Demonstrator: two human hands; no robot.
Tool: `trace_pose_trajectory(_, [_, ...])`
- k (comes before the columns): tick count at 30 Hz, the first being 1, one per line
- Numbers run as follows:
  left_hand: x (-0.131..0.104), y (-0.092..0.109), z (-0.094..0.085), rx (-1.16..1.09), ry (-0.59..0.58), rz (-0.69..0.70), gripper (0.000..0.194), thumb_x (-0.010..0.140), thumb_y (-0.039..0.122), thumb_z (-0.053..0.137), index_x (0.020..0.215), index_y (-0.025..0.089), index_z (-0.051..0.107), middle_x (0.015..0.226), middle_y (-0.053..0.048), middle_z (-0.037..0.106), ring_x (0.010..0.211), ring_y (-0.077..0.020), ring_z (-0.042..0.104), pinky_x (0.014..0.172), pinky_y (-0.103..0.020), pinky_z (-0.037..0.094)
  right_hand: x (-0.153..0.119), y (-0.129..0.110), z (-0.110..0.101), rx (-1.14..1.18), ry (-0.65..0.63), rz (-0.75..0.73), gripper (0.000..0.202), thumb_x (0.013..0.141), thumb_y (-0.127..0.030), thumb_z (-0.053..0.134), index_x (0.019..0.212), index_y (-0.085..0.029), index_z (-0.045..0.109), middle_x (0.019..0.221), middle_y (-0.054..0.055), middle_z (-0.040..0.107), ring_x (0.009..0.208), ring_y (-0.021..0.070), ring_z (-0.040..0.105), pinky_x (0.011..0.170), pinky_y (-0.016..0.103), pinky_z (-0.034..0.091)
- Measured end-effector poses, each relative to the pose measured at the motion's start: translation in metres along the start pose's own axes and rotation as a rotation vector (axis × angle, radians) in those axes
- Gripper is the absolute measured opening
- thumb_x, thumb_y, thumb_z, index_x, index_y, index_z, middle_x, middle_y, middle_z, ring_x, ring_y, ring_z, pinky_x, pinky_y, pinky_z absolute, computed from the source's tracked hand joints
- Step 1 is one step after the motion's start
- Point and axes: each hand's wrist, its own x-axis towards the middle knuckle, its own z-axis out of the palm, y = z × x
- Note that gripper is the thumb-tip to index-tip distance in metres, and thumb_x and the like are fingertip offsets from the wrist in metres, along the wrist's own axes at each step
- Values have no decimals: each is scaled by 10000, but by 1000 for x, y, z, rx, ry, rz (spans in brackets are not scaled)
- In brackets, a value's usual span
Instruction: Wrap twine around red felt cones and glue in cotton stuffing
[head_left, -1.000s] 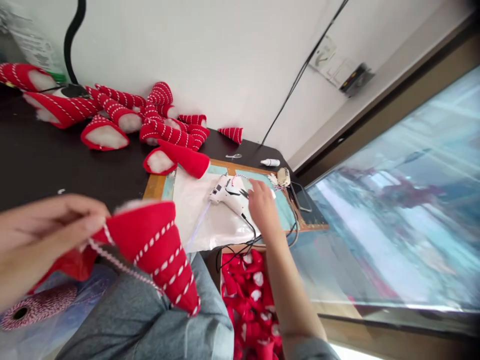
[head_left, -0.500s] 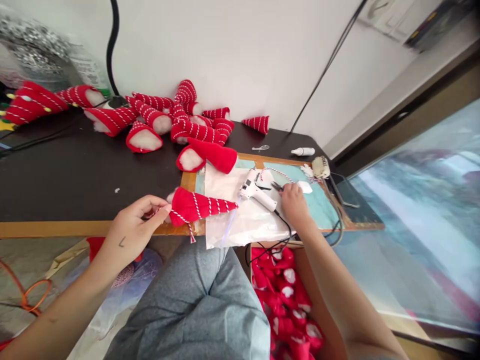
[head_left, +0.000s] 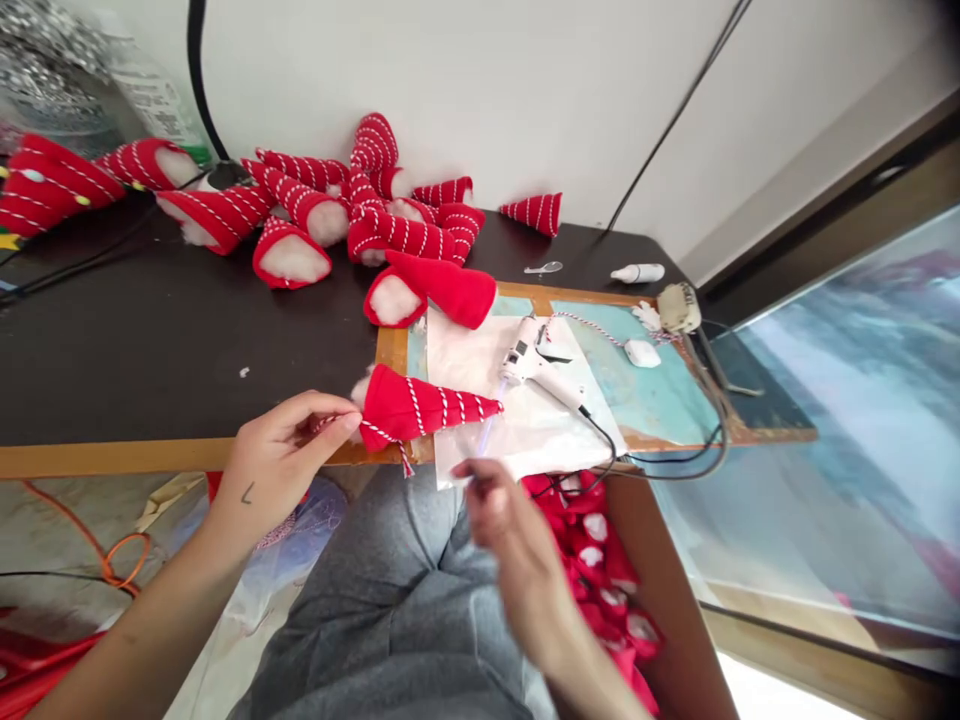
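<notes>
left hand [head_left: 274, 465], centre-left: fingers clamped on cord [head_left: 379, 432] at red cone [head_left: 430, 408], likely for tension; right hand [head_left: 517, 550], lower centre: blurred, can't tell grip.

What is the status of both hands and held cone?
Left hand pinching red cone at wide end. Right hand blurred, grip unclear. Glue gun near cone's tip.

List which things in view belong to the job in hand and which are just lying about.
Likely in the job:
red cone
striped string round it, pinched in the left hand
dark object at the blurred right hand, too unclear to name
glue gun

Seemingly just lying about:
small white bottle
clear plastic bottle
silver tinsel
</notes>
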Motion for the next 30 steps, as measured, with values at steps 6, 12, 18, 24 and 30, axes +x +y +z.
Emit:
trace_pose_trajectory(6, [1, 3, -8, -14, -63, 88, 251, 946, 507, 727, 947, 277, 828, 994, -32, 758, 902, -216, 697, 777, -300, 566, 8, -4, 72, 599, -318, 175, 516, 1006, -747, 533, 1044, -238, 606, 808, -17, 489, 635, 125, 380, 563, 270, 278])
trace_pose_trajectory(12, [-3, -1, -11, 4, -60, 24, 297, 954, 541, 715, 1063, 287, 825, 1132, -36, 802, 1014, -237, 739, 927, -325, 592, 17, -6, 95, 830, -325, 350, 615, 882, -848, 617, 997, -249, 541, 702, -93, 361, 487, 66, 193, 456, 232, 124])
trace_pose_trajectory(18, [-1, -2, -11, -30, 23, -97, 340, 893, 526, 766, 1097, 254, 766, 996, -34, 820, 861, -222, 757, 727, -279, 599, 28, -4, 120, 809, -266, 332, 661, 833, -881, 635, 997, -251, 522, 738, -78, 394, 515, 78, 224, 462, 235, 140])
trace_pose_trajectory(24, [-1, -7, -18, 103, 61, -25, 232, 938, 491, 713, 984, 274, 780, 955, -15, 800, 835, -217, 741, 775, -307, 590, 42, -5, 134, 786, -216, 305, 599, 875, -833, 615, 1013, -258, 519, 776, -62, 410, 534, 91, 232, 461, 241, 147])
trace_pose_trajectory(30, [-1, -4, -19, 110, 74, 10, 190, 960, 437, 690, 983, 263, 765, 962, -6, 782, 836, -197, 720, 825, -303, 575, 36, -6, 142, 833, -212, 360, 620, 854, -851, 625, 986, -258, 499, 747, -77, 369, 532, 84, 209, 463, 227, 154])
